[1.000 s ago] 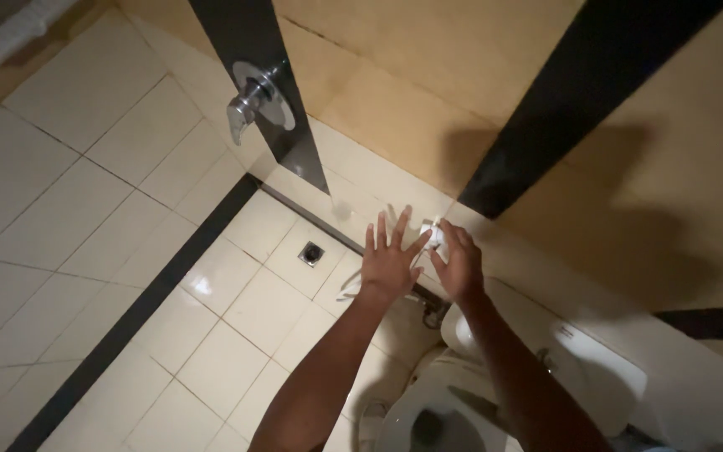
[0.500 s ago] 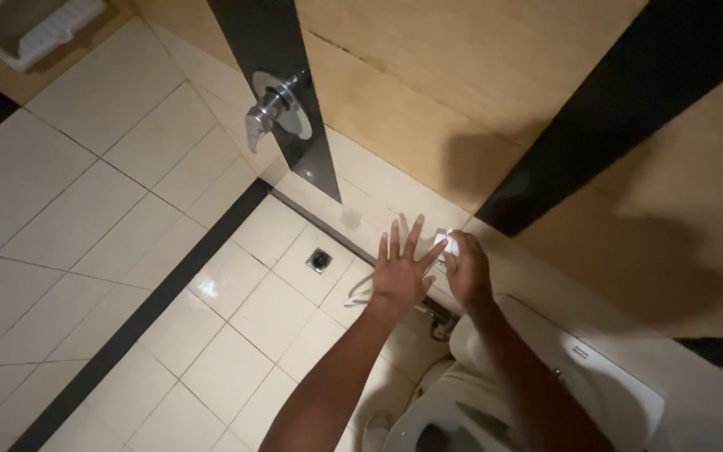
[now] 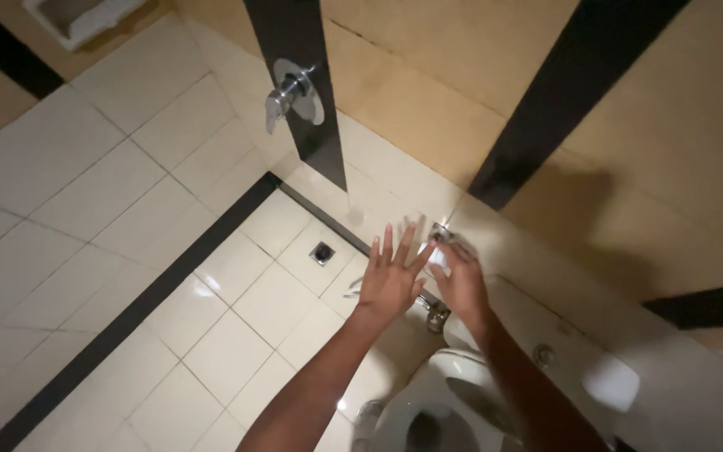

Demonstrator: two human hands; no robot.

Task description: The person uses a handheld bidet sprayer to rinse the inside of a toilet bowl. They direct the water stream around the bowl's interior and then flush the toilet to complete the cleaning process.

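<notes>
Head view: left hand (image 3: 391, 280) flat, fingers spread wide, holding nothing, palm toward the wall. Right hand (image 3: 462, 280) curled around a small white object (image 3: 438, 257) against the wall ledge, just above the toilet (image 3: 428, 410). Hands nearly touching.

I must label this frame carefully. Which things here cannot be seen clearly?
- Small white object, head view: mostly covered by the right hand; its kind cannot be told.
- Left hand: fingers motion-blurred.
- Toilet bowl: cut by the bottom edge, partly behind the forearms.
- Wall tray: cut by the top edge.
</notes>
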